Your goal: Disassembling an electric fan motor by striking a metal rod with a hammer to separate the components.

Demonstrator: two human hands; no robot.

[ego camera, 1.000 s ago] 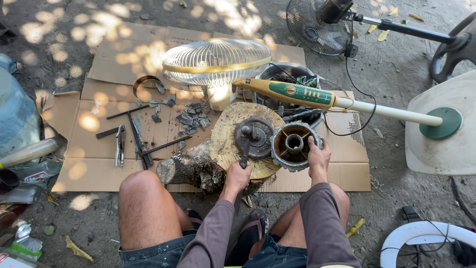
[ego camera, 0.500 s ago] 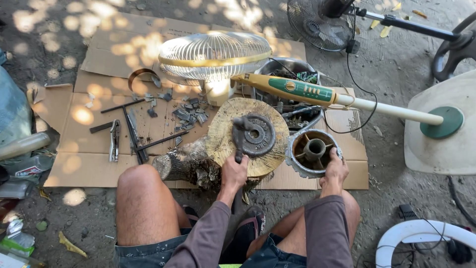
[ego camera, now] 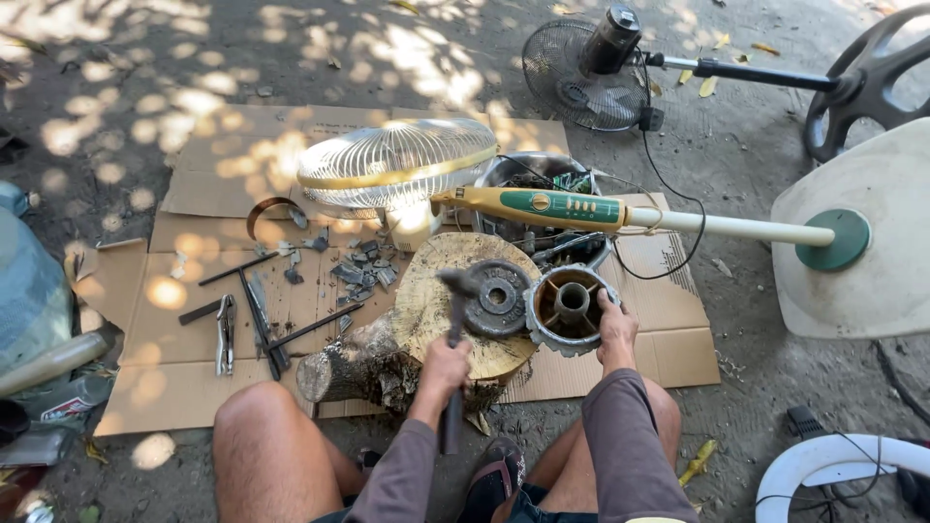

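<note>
- Left hand clamped round hammer handle, fingers wrapped shut; hammer head up near grey metal disc on the log stump.
- Right hand fingers closed on rim of round motor housing, which sits at stump's right edge, touching the disc, partly overhanging.
- Stump lies on cardboard on the ground; pliers, rods, metal scraps to the left.
- Risk: right fingers just beside the strike zone, so a glancing blow could hit them.
- Risk: housing on the edge may tip or slide off if struck off-centre.
- Risk: bare knees close; chips could fly.
</note>
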